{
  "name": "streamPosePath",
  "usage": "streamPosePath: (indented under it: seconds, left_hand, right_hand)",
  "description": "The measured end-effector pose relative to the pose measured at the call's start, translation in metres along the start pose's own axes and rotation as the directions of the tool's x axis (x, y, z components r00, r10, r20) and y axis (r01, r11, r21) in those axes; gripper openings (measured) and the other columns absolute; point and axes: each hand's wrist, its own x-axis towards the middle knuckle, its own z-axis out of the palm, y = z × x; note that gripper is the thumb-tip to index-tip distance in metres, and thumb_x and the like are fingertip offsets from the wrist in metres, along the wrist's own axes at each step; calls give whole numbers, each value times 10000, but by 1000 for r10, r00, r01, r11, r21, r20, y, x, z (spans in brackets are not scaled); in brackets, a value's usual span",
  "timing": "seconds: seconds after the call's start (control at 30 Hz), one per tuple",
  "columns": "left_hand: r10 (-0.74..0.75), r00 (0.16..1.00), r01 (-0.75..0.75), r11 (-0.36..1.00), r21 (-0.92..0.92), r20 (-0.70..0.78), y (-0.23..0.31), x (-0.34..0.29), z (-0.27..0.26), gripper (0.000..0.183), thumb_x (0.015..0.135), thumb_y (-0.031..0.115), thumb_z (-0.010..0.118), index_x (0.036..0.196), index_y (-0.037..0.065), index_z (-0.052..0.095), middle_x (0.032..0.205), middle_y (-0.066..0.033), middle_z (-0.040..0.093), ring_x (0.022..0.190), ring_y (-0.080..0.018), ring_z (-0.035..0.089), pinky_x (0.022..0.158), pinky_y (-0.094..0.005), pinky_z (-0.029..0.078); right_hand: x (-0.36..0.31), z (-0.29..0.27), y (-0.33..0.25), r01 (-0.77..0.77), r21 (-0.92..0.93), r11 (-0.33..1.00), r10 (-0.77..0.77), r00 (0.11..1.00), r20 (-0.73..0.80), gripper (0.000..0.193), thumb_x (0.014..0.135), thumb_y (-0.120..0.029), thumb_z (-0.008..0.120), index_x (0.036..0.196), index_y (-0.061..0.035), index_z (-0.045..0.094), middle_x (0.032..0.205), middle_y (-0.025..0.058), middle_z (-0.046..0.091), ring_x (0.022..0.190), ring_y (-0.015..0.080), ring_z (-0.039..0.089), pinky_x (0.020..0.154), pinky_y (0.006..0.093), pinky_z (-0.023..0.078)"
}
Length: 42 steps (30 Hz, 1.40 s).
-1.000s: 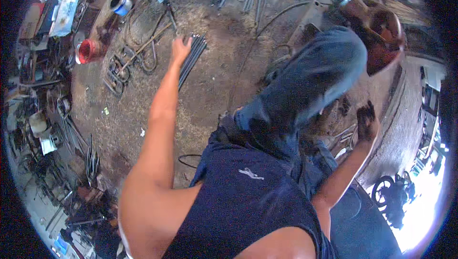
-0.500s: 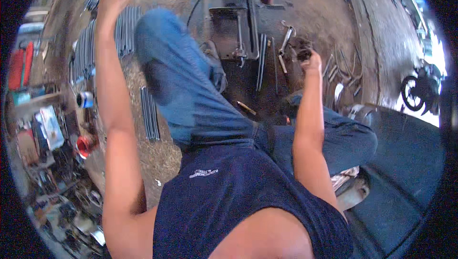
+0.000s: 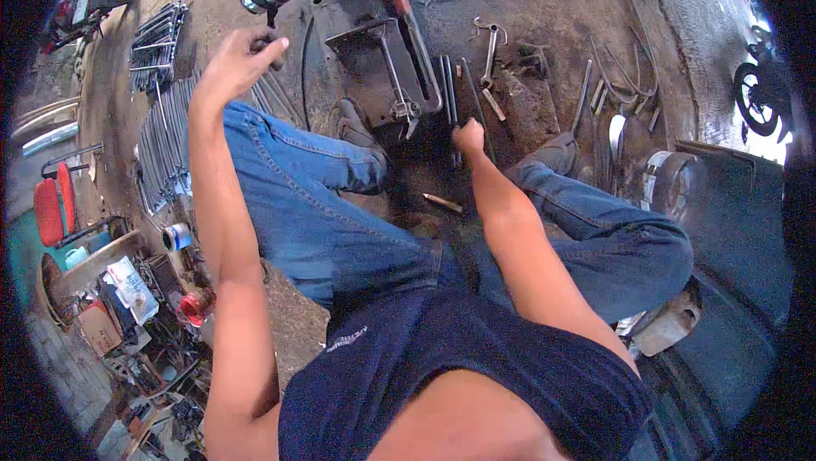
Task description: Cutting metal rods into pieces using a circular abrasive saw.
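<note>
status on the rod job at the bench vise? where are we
Done: rods lie sorted in bundles on the floor. In hand: left hand is raised, pinching a small dark piece I can't identify; right hand grips thin dark rods beside the metal jig. Left: loose bent rods at right look untouched.

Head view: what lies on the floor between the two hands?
In the head view, between the left hand and the right hand lie a dark metal machine base with a clamp, and the person's shoe; thin rods lie by the right hand.
</note>
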Motion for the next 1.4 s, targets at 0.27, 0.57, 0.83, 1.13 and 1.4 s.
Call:
streamPosePath:
  seconds: [0.27,0.57,0.83,1.13,1.4]
  left_hand:
    - [-81,997,81,996,-25,5,9,-5,-2,349,832,294,555,945,-34,596,676,-78,605,617,-125,547,595,-287,440]
    - [-91,996,89,992,-94,-16,-11,-1,-9,344,837,272,542,992,-33,588,768,-141,634,703,-162,606,659,-304,459]
    - [-387,792,-63,718,-693,-473,24,42,-69,542,801,457,565,1023,-37,581,961,-115,617,835,-196,603,722,-337,481]
    - [-369,926,327,693,-642,73,87,123,-67,548,700,394,684,1132,93,533,1104,-110,544,951,-244,541,812,-408,460]
    - [-424,873,450,515,-730,239,90,122,-60,428,713,275,686,1043,39,549,1052,-142,562,918,-289,573,757,-463,517]
  right_hand:
    - [-14,-24,-16,2,-62,998,-7,997,-74,325,708,-162,581,989,-8,531,1088,210,515,991,387,516,811,441,447]
    - [9,-39,17,46,-56,997,-52,993,-104,320,733,-107,531,1027,6,477,1015,218,526,939,413,514,809,464,428]
    - [34,-50,-35,89,318,944,-1,964,-267,391,819,-338,502,960,17,587,966,243,584,929,392,543,825,440,408]
    - [37,-123,-114,278,550,787,-193,959,-209,409,831,-377,487,907,3,618,898,235,605,902,389,569,792,430,433]
    - [35,-118,-128,175,586,792,-193,981,-32,477,830,-444,474,894,7,618,894,222,615,909,326,597,783,394,440]
